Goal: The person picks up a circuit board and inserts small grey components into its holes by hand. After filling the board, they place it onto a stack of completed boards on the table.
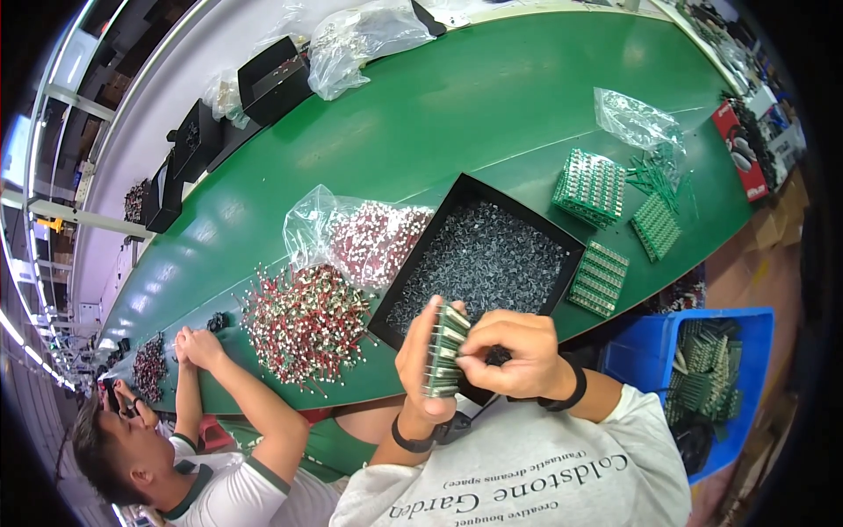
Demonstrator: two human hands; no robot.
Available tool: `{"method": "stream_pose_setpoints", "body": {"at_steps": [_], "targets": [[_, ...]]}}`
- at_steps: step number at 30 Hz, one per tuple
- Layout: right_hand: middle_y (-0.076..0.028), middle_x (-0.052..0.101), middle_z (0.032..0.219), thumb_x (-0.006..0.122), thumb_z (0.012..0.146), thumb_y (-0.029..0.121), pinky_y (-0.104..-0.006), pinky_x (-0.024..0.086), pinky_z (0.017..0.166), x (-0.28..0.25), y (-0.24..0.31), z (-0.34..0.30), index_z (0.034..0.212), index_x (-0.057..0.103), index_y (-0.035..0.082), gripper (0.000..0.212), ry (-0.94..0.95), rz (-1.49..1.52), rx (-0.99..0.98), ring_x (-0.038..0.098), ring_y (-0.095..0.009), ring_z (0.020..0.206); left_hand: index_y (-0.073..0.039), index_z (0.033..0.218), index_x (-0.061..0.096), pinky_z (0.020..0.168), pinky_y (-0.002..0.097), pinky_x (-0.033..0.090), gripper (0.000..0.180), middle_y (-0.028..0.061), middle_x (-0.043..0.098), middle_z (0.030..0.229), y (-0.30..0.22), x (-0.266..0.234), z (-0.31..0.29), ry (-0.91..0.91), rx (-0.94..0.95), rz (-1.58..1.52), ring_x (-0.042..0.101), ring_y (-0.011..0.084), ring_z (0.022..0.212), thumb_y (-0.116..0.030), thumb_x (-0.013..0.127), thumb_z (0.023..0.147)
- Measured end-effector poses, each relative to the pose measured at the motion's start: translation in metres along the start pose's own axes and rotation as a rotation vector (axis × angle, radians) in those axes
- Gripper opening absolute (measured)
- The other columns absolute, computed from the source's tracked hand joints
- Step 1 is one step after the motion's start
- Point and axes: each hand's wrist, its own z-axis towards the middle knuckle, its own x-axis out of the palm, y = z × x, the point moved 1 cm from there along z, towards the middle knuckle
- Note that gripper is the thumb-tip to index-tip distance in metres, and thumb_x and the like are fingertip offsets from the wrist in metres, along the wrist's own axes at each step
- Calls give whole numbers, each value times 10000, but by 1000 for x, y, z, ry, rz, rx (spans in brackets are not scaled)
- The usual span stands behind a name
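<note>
My left hand (416,362) grips a green circuit board panel (445,350) and holds it on edge, with rows of pale components along it. My right hand (522,356) is beside the panel, thumb and fingertips pinched against its face. A clump of small black parts (498,355) shows in the curl of its fingers; whatever is between the fingertips is too small to make out. Just beyond both hands lies a black tray (392,309) full of small dark plastic pieces (492,255).
Red wires with white connectors form a pile (307,321) left of the tray, near a filled clear bag (378,233). Stacked circuit board panels (590,187) lie to the right. A blue bin (637,338) stands at lower right. Another person (215,465) sits at my left.
</note>
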Motion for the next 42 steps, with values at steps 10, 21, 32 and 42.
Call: {"method": "stream_pose_setpoints", "body": {"at_steps": [10, 21, 32, 42], "targets": [[-120, 711, 872, 834, 738, 17, -285, 569, 623, 1, -5, -1, 944, 722, -8, 235, 109, -64, 4, 703, -192, 702, 163, 1480, 348, 987, 396, 531, 1374, 283, 617, 1296, 0, 4, 0, -57, -47, -177, 651, 300, 1154, -988, 329, 730], [-92, 701, 790, 805, 732, -19, -258, 542, 555, 2, -3, -1, 852, 707, -2, 156, 49, -32, 21, 673, -150, 616, 160, 1480, 344, 985, 416, 541, 1356, 299, 582, 1338, 1, 2, -3, -80, -33, -157, 649, 331, 1167, -978, 339, 743], [-90, 699, 817, 820, 740, 10, -256, 553, 573, 6, -7, -3, 880, 711, 4, 177, 110, -76, 24, 689, -173, 640, 143, 1502, 315, 994, 413, 530, 1365, 279, 610, 1311, 0, 2, -3, -85, -26, -179, 651, 306, 1150, -985, 328, 732], [-85, 678, 757, 803, 735, 1, -279, 550, 569, 2, -8, -2, 815, 678, 8, 148, 164, -101, 53, 675, -173, 614, 139, 1510, 295, 999, 428, 530, 1380, 288, 592, 1329, -4, 2, -2, -102, -56, -217, 641, 323, 1175, -990, 357, 719]]}}
